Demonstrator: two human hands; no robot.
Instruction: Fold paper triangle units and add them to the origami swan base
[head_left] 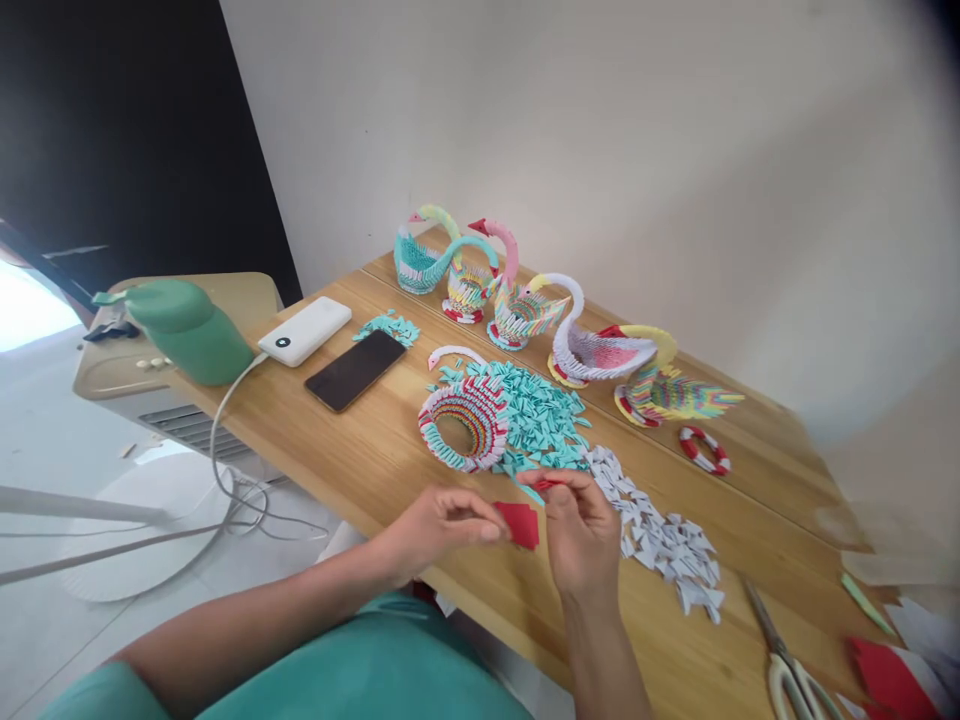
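My right hand point(581, 525) pinches a small folded piece of red paper point(549, 484) between thumb and fingertips. My left hand point(450, 525) is slightly blurred, its fingers loosely curved with nothing visible in them. Its fingertips are beside a small stack of red paper point(523, 526) on the wooden table point(360, 470). Just beyond the hands, a round ring-built basket point(466, 425) of folded paper lies tipped, its opening towards me. Behind it spreads a heap of turquoise folded paper triangles point(544, 410). White folded triangles point(660, 530) lie right of my right hand.
Several folded-paper swans point(607, 350) line the back by the wall. A red-and-white paper ring point(703, 450) lies at right, scissors point(784, 650) nearer me. A phone point(356, 370), a white power bank point(306, 330) with cable and a green bottle point(187, 330) are at left.
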